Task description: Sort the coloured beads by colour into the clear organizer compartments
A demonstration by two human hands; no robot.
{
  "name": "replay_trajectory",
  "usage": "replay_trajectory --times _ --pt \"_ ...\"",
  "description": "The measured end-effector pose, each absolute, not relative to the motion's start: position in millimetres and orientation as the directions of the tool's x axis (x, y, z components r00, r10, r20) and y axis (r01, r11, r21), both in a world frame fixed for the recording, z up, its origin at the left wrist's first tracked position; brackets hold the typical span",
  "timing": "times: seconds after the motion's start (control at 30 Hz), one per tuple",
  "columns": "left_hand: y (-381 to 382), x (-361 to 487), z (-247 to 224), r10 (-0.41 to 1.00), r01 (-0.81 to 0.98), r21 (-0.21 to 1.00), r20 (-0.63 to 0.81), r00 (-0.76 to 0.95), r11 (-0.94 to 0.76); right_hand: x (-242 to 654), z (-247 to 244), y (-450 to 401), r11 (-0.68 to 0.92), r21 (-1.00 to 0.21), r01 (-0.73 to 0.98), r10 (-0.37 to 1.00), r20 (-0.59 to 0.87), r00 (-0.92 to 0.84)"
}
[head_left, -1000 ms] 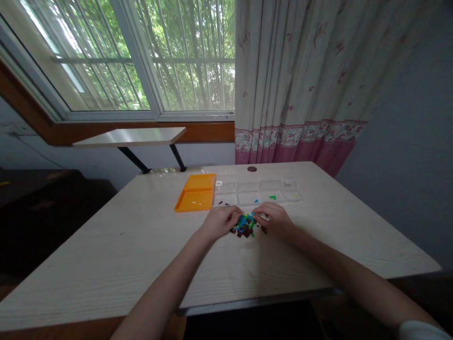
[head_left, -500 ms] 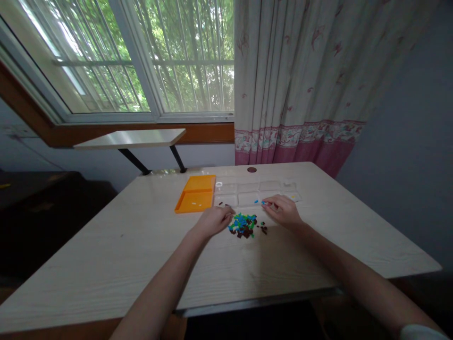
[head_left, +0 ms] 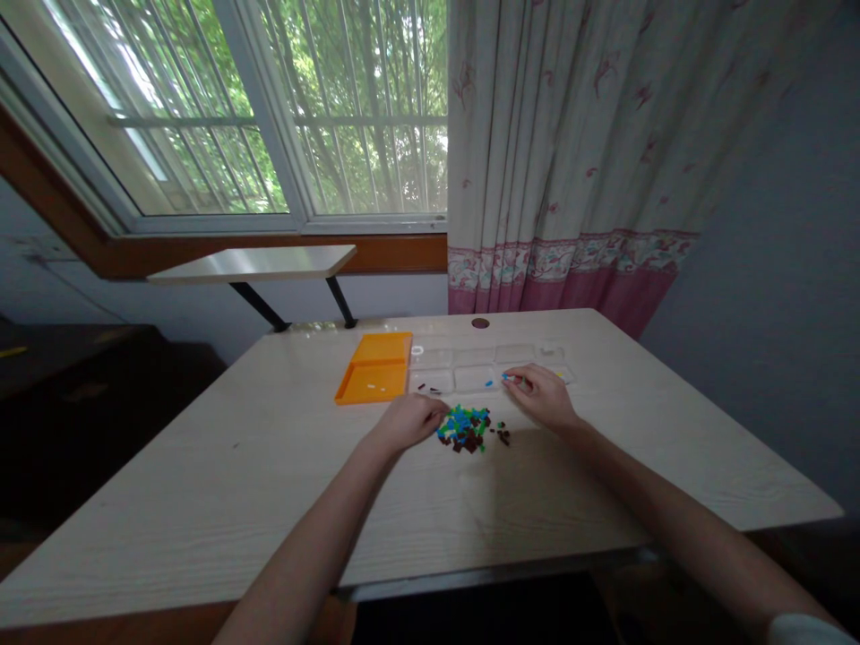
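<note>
A heap of small blue, green and dark brown pieces (head_left: 465, 428) lies on the table. My left hand (head_left: 411, 421) rests at its left edge, fingers curled together; what they hold, if anything, is hidden. My right hand (head_left: 538, 392) is over the front row of the clear compartment tray (head_left: 474, 365), pinching a small blue piece (head_left: 506, 376) between thumb and fingertips. Another blue piece (head_left: 489, 383) lies in the compartment to its left. Dark brown pieces (head_left: 428, 389) lie in the front left compartment, and a yellow piece (head_left: 559, 374) is at the right end.
An orange open case (head_left: 374, 367) with small white pieces inside stands left of the tray. A few brown pieces (head_left: 503, 434) lie just right of the heap. A raised shelf (head_left: 255, 261) is at the table's back left, below the window; a curtain (head_left: 557, 179) hangs behind.
My right hand has moved slightly up and right over the tray, still pinching the blue piece. My left hand has stayed at the heap's edge. The camera view has shifted slightly.
</note>
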State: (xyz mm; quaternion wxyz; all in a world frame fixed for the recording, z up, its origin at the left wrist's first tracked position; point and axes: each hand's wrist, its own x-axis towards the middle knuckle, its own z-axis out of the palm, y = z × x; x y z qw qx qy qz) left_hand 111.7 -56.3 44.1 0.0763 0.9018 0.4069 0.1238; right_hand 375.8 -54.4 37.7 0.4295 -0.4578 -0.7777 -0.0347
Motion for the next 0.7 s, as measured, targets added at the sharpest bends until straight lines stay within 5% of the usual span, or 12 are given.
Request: replay_trajectory --times 0.7 --pt "-57.3 110.8 45.5 0.819 0.794 0.199 0.125 0.560 -0.574 354.1 19.7 -49.3 0.578 -0.369 0.728 0.774 0.531 -0.345"
